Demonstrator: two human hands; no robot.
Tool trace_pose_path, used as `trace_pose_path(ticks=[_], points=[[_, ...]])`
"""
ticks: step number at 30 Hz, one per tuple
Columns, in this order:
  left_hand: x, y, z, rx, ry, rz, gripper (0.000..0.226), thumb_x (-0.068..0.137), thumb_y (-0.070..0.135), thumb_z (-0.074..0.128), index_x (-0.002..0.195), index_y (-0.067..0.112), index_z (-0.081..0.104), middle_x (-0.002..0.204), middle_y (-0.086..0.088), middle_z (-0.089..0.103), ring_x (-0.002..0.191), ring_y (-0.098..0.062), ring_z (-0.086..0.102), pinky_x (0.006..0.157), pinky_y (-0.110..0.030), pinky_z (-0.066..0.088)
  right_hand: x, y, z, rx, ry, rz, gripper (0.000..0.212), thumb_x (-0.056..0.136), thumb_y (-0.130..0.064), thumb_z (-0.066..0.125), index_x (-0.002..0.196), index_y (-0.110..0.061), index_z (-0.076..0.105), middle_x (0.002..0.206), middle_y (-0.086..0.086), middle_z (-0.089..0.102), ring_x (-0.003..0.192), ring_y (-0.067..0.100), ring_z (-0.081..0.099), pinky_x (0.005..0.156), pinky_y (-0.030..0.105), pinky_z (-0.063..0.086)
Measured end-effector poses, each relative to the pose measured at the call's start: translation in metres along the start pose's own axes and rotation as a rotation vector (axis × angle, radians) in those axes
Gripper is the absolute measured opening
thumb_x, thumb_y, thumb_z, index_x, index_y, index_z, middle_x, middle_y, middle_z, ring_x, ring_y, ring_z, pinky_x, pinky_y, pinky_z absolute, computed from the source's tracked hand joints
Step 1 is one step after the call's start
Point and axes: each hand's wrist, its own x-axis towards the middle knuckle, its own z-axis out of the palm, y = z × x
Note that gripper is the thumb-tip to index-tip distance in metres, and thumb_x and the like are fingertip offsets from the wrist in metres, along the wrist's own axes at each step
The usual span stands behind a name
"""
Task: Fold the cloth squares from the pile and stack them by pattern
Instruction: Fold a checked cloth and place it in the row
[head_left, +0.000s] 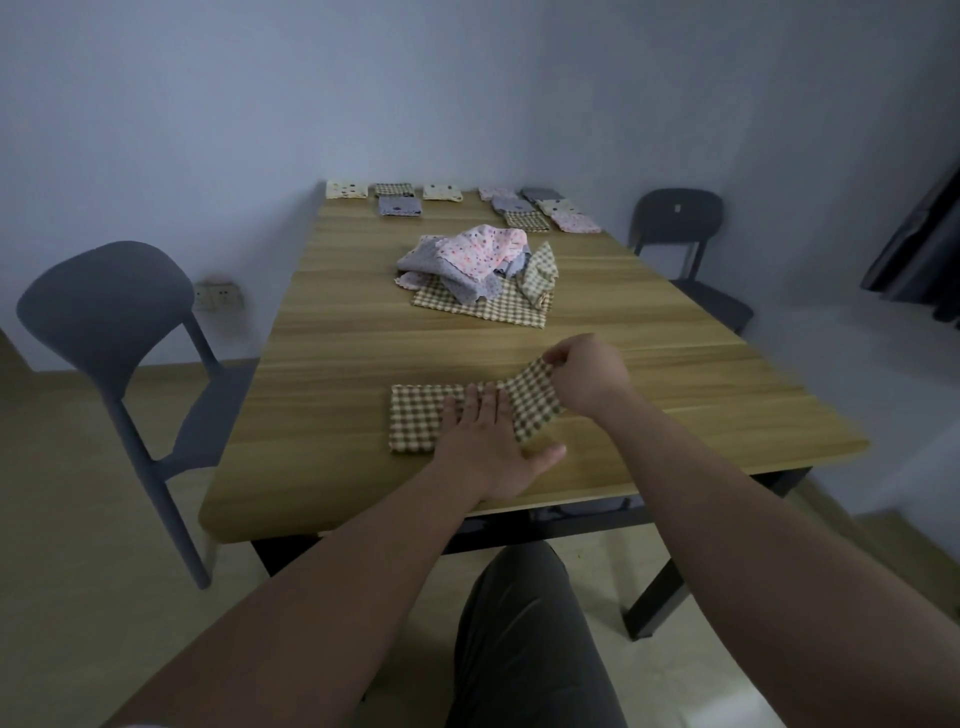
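- Checked cloth (421, 418) lay near the front edge of the table (701, 395) and looked folded into a strip. Its long axis ran left-right, roughly along that edge.
- Left end lay flat on the wood. Right end was lifted, pointing up and slightly away.
- Left hand (488, 441) lay flat, fingers straight, pressing the strip's middle and gripping nothing.
- Right hand (582, 371) pinched the raised end between thumb and fingertips.
- Risk: the pinch slips, the end drops short, edges mismatch.
- Risk: the pressing palm slides, the crease goes crooked.
- Pile (478, 265) sat mid-table, well apart. Folded stacks (397, 200) lined the far edge.
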Motion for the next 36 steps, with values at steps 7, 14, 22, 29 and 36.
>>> trace_pose_path(ticks=[7,14,22,29,36], points=[[-0.007,-0.003,-0.016,-0.218,-0.034,0.057,0.106,0.089,0.084,0.018,0.160,0.010,-0.010,0.169,-0.008,-0.014,0.155,-0.025,-0.016,0.125,-0.046,-0.008,-0.007,-0.007,-0.003,-0.027,0.003,-0.042,0.043,0.088,-0.004,0.048,0.124,-0.010,0.071,0.126,0.009,0.070,0.117,0.027,0.064,0.095,0.035,0.055],[-0.023,-0.097,-0.028,-0.378,0.381,0.077,0.042,0.106,0.024,0.045,0.146,0.014,0.052,0.157,-0.004,0.044,0.142,-0.026,0.042,0.116,-0.036,0.032,-0.011,-0.038,0.011,-0.055,-0.076,-0.140,0.048,0.088,-0.006,0.052,0.134,-0.013,0.065,0.137,0.008,0.063,0.126,0.026,0.058,0.102,0.033,0.050],[-0.036,-0.132,-0.016,-0.481,0.523,-0.149,0.036,0.094,0.005,0.054,0.124,0.018,0.071,0.121,-0.007,0.070,0.111,-0.027,0.063,0.089,-0.034,0.049,-0.025,-0.080,0.050,-0.144,-0.255,-0.224,0.048,0.086,-0.007,0.053,0.133,-0.008,0.063,0.134,0.011,0.060,0.119,0.028,0.059,0.092,0.031,0.052],[-0.036,-0.140,-0.015,-0.611,0.515,-0.150,0.034,0.092,0.016,0.064,0.122,0.029,0.072,0.117,0.006,0.073,0.107,-0.016,0.065,0.087,-0.027,0.048,-0.032,-0.089,0.073,-0.174,-0.302,-0.226,0.022,0.075,-0.013,0.055,0.092,-0.013,0.070,0.085,0.005,0.068,0.080,0.025,0.066,0.060,0.026,0.045],[-0.035,-0.139,-0.014,-0.661,0.490,-0.127,0.034,0.092,0.014,0.067,0.122,0.027,0.073,0.120,0.006,0.073,0.110,-0.012,0.065,0.085,-0.019,0.039,-0.041,-0.104,0.081,-0.166,-0.265,-0.255,0.019,0.081,-0.017,0.057,0.095,-0.010,0.068,0.097,0.009,0.071,0.094,0.028,0.065,0.074,0.032,0.050]])
